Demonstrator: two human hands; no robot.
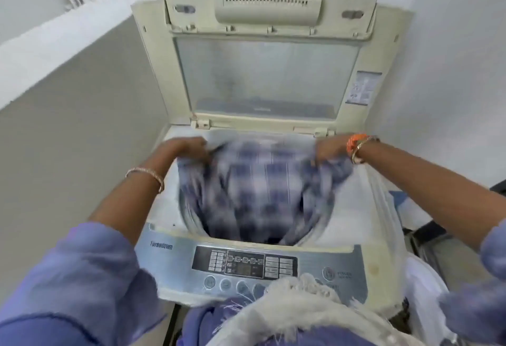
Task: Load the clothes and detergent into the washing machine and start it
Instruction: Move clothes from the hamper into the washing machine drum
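Note:
A cream top-loading washing machine (364,203) stands in front of me with its lid (262,77) raised upright. A blue and white checked shirt (262,181), blurred by motion, hangs spread over the drum opening. My left hand (186,150) grips the shirt's upper left edge. My right hand (328,148) grips its upper right edge. The shirt's lower part drops into the drum, whose inside is mostly hidden. The control panel (246,263) runs along the machine's near side. No detergent is in view.
A grey wall with a white ledge (68,44) closes off the left side. A white wall (451,71) is on the right. A cream fringed cloth (295,302) lies over the panel's near edge. A dark frame (427,230) sits at right.

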